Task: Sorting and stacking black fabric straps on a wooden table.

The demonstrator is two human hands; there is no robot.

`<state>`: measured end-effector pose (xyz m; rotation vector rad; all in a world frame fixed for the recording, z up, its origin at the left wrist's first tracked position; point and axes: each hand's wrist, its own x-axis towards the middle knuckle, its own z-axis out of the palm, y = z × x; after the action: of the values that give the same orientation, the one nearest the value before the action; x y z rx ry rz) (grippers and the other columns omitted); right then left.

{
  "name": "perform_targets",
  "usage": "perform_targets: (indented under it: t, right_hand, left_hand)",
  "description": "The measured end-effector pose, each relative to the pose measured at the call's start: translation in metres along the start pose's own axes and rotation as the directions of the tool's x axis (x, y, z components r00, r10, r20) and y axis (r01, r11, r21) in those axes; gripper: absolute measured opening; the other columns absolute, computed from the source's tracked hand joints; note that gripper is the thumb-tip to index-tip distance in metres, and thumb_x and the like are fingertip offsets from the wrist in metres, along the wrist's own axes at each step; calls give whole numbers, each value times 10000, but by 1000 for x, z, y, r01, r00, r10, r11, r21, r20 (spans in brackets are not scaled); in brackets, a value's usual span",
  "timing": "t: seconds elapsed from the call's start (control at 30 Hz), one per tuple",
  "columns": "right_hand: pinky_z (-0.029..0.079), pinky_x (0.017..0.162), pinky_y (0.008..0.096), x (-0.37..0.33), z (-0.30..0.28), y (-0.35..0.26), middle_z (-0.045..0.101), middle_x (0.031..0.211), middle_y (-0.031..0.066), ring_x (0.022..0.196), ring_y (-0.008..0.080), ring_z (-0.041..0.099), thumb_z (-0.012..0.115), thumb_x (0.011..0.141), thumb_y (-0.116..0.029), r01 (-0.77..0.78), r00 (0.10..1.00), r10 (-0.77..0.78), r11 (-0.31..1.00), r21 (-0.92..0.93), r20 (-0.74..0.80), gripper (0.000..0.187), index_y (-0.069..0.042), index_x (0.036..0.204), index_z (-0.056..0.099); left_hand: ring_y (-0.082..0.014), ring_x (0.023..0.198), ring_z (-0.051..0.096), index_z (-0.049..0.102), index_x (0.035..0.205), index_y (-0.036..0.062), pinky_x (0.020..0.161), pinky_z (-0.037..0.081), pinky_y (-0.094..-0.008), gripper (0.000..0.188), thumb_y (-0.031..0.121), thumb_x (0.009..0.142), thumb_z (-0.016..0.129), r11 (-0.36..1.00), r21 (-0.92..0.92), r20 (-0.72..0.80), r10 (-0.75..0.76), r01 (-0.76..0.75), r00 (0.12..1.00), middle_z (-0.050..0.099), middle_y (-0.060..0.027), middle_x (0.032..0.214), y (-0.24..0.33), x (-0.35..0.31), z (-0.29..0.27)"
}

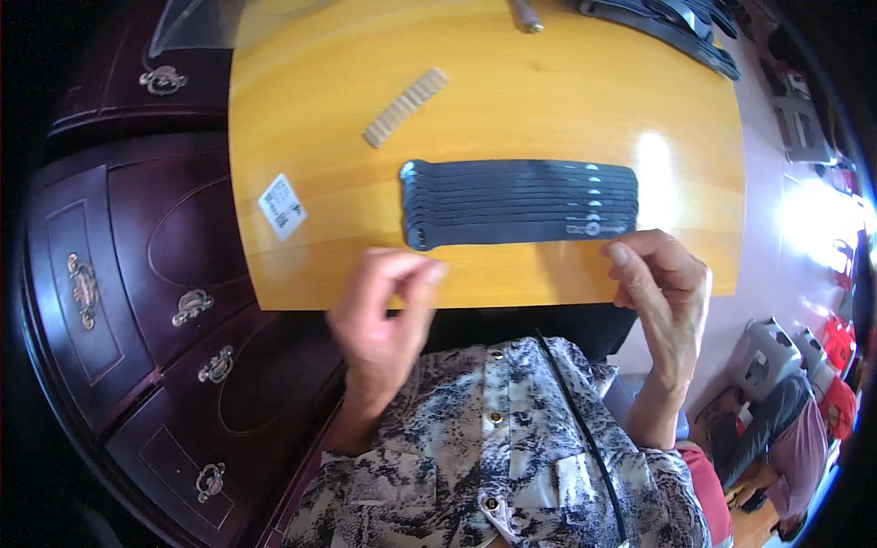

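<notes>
A stack of flat black strips point(512, 203) lies on the yellow table, overlapping in a neat row. Their left ends are rounded, and small pale marks run across them near the right end. Below the left end is my left hand point(384, 310), slightly blurred, thumb and forefinger curled together in a pinch. It appears apart from the stack. My right hand point(662, 292) also pinches, with its fingertips by the stack's lower right corner. Whether it touches a strip is unclear, and anything between the fingertips of either hand is too small to make out.
On the yellow table point(320, 110) are a ribbed brown strip point(405, 108), a white printed label point(282, 207), a slim metallic tool point(527, 15) and more black strips point(671, 27). Dark wooden drawers point(137, 274) stand at left. Grey plastic stools point(766, 359) and a seated person point(795, 447) are at right.
</notes>
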<state>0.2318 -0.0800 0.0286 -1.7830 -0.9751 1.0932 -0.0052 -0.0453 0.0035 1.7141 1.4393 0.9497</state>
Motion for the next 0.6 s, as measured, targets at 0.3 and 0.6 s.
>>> perform_targets:
  t: [0.3, 0.6]
  right_hand:
    - [430, 482, 174, 44, 25, -1, 668, 651, 25, 569, 74, 627, 604, 926, -360, -301, 929, 316, 948, -101, 195, 369, -31, 786, 699]
    - [490, 584, 248, 19, 8, -7, 664, 703, 84, 660, 141, 636, 641, 896, -191, 151, 974, -131, 983, -104, 184, 234, 18, 805, 692]
  left_hand:
    - [-75, 587, 579, 592, 826, -6, 487, 443, -226, 146, 107, 879, 668, 915, -100, 349, -335, 390, 875, 600, -46, 726, -7, 50, 8]
    - [-275, 1172, 544, 509, 1262, 4, 964, 449, -402, 421, 321, 986, 481, 934, -354, -165, -4, -56, 986, 546, -204, 1254, -29, 35, -9]
